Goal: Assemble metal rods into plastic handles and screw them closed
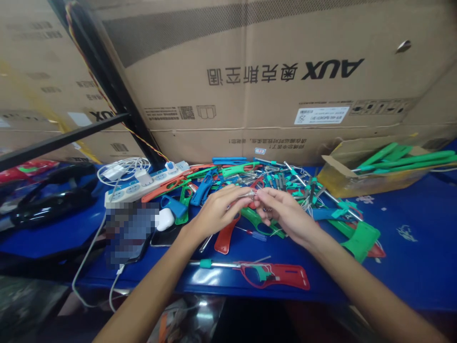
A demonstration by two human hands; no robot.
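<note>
Over the middle of the blue table, my left hand point(223, 205) is closed, thumb and fingers pinching a small shiny piece point(247, 194) whose kind I cannot make out. My right hand point(285, 216) meets it from the right, fingertips pinched at the end of that piece. Below the hands lie an orange-red handle shell point(224, 239), a green handle shell point(255, 219) and a small screwdriver with a blue handle point(257, 235). Nearer the front edge rests a red long-necked lighter point(291, 276), its casing open, with wires and a teal part showing.
Behind my hands spreads a pile of lighter parts point(282, 178). Left are a power strip point(123, 194), a phone point(141, 250) and a white earbud case point(164, 219). An open carton point(371, 186) holds green shells at right. Large cardboard point(250, 105) stands behind.
</note>
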